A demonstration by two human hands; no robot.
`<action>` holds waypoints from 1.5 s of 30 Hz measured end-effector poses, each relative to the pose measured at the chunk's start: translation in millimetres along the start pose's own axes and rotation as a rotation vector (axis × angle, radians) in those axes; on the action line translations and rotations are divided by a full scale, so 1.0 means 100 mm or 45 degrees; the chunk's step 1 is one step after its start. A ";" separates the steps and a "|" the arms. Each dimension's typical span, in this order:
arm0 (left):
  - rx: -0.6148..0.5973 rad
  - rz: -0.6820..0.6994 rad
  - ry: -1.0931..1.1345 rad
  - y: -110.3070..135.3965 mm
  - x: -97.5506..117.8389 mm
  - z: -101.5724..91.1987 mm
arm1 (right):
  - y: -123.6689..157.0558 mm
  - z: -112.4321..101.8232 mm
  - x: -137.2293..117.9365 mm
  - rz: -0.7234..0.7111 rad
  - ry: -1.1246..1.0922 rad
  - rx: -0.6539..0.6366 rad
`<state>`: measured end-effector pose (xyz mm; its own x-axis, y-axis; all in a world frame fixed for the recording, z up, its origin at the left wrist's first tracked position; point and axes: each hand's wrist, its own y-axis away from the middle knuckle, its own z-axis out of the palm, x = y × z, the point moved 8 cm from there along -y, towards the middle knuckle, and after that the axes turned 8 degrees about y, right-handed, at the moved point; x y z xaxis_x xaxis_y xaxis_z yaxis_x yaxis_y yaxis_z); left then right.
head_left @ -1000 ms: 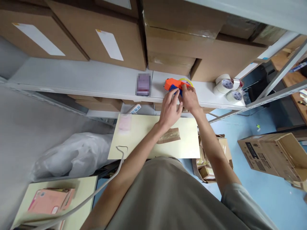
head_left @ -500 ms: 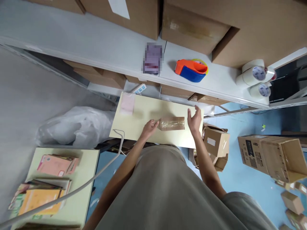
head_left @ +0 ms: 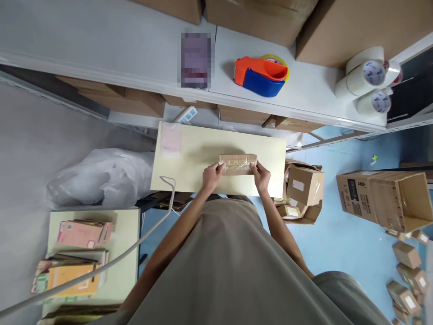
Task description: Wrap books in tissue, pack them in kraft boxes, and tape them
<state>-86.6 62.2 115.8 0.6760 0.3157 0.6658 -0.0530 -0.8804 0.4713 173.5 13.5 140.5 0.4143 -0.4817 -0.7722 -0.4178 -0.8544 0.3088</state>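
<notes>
- Near: the bare left hand [head_left: 211, 176], its thumb and fingers clamped on the left end of a small, oblong, brown cardboard box [head_left: 237, 166].
- Level with it: the bare right hand [head_left: 262, 178], thumb and fingers clamped on the right end of the box.
- The box, appearance: straight-edged and brown; clear, glossy, wrinkled tape covers much of the visible face, catching bright glints, with plainer cardboard along the far edge.
- The box, orientation: the long axis runs left to right across the person's front; one short end points to each hand.
- The box, position: between the hands, over the cream, rectangular tabletop [head_left: 191, 174]; whether it touches the surface cannot be told.
- Beyond: a pale pink, rectangular sheet [head_left: 171, 139] at the tabletop's far left corner.
- Farthest: an orange-and-blue plastic tape dispenser [head_left: 260, 77] on a grey-white shelf [head_left: 135, 54].
</notes>
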 end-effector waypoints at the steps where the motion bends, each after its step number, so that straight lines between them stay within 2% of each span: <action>1: -0.001 0.044 0.030 0.00 0.00 -0.05 | 0.01 -0.02 0.01 -0.002 -0.090 0.021; 4: 0.048 0.151 0.169 0.01 -0.06 -0.20 | 0.04 -0.02 0.06 -0.015 -0.226 0.046; 7: 0.125 0.159 0.264 0.01 -0.24 -0.28 | 0.06 0.08 0.14 -0.082 -0.128 0.024; 10: 0.117 0.053 0.279 0.00 -0.52 -0.21 | 0.09 0.29 0.30 -0.085 0.013 -0.086; 13: -0.002 -0.148 0.273 -0.01 -0.83 -0.06 | 0.15 0.52 0.52 0.007 0.175 -0.307; 15: -0.053 -0.254 0.260 -0.04 -0.98 -0.02 | 0.16 0.58 0.62 0.046 0.269 -0.390; 17: -0.031 -0.281 0.257 -0.10 -1.03 -0.05 | 0.09 0.55 0.65 0.068 0.317 -0.376; 21: 0.078 -0.241 0.357 -0.31 -0.90 -0.16 | -0.17 0.48 0.56 0.099 0.347 -0.304; 26: 0.046 -0.185 0.503 -0.46 -0.63 -0.11 | -0.37 0.58 0.33 0.070 0.347 -0.351; 31: 0.142 -0.078 0.534 -0.27 -0.52 -0.19 | -0.22 0.44 0.12 -0.087 0.252 -0.218; 34: 0.195 0.015 0.544 -0.11 -0.51 -0.23 | -0.08 0.40 0.10 -0.135 0.229 -0.222; 40: 0.110 -0.147 0.384 0.04 -0.73 -0.11 | 0.10 0.50 0.31 -0.011 0.357 -0.367; 42: 0.184 -0.103 0.346 0.11 -0.71 -0.19 | 0.13 0.42 0.31 -0.007 0.387 -0.347; 45: 0.389 0.107 0.268 0.27 -0.47 -0.43 | 0.17 0.19 0.11 -0.106 0.386 -0.183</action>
<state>-151.2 38.8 121.5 0.5115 0.2755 0.8139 0.1409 -0.9613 0.2368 156.2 -2.7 126.7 0.6725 -0.4269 -0.6045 -0.2631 -0.9014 0.3438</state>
